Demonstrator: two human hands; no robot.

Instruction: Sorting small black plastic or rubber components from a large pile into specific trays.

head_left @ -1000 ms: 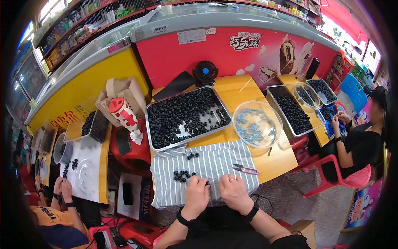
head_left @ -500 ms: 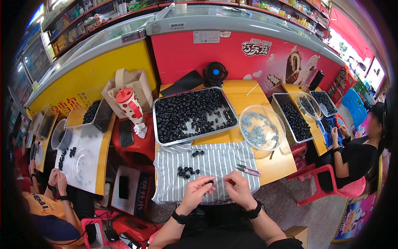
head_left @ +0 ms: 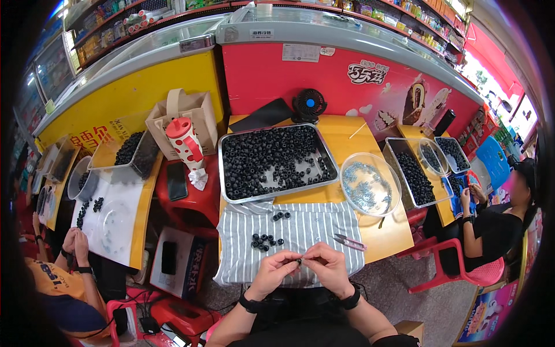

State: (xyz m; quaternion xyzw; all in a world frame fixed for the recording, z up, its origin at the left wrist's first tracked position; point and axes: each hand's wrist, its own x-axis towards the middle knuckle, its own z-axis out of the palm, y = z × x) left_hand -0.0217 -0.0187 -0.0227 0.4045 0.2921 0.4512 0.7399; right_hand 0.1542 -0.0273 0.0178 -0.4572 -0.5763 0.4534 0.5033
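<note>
**Observer 1:** Pinched between fingertips of both hands: one small black bead (head_left: 299, 261), low centre of frame. Left hand (head_left: 276, 272) and right hand (head_left: 327, 267) meet over it, fingers closed together on it. Each wrist carries a black band.

**Observer 2:** Surface under the hands?

**Observer 1:** Grey-and-white striped cloth (head_left: 324, 222) spread over the near edge of a yellow table (head_left: 390, 240). Loose cluster of black beads (head_left: 265, 240) lies on the cloth just above the left hand; a smaller group (head_left: 281, 216) sits higher, near the tray.

**Observer 2:** Tray contents?

**Observer 1:** Rectangular metal tray (head_left: 276, 162), centre frame, filled with black beads. Right of it, a clear round bowl (head_left: 370, 185) holding small pale bits; kind cannot be told. Small scissors (head_left: 349, 242) lie on the cloth, right of the right hand, apart from it.

**Observer 2:** Anything behind?

**Observer 1:** Small black fan (head_left: 309, 105) at the table's far edge. Red-and-white cup (head_left: 186, 144) on a red stool (head_left: 193, 196), left of the tray.
</note>
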